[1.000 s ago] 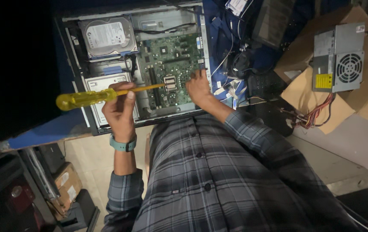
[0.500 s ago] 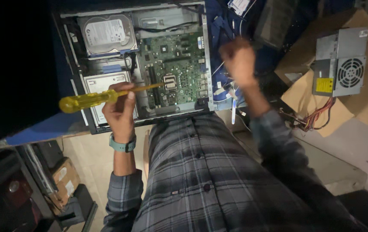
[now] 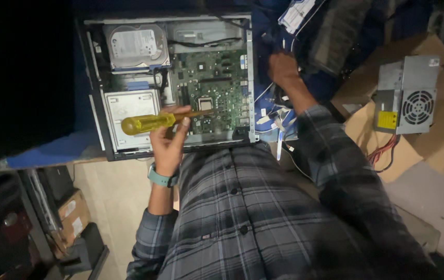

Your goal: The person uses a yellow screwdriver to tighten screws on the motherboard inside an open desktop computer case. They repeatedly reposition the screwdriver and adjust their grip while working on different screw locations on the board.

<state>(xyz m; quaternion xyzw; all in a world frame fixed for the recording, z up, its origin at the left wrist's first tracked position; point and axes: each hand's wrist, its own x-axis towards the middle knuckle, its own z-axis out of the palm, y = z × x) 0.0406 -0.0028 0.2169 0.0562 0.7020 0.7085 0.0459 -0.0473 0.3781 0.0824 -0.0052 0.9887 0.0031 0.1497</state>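
One screwdriver (image 3: 154, 122) crosswise in left hand (image 3: 169, 142) grip — handle jutting leftward

There was one open computer case (image 3: 97, 93), one hard drive (image 3: 136, 45), one screwdriver (image 3: 149, 123), one power supply (image 3: 406, 96), and two hands.

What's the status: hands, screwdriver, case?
Left hand grips yellow screwdriver over open computer case. Right hand outside case, among loose cables. Motherboard unobstructed.
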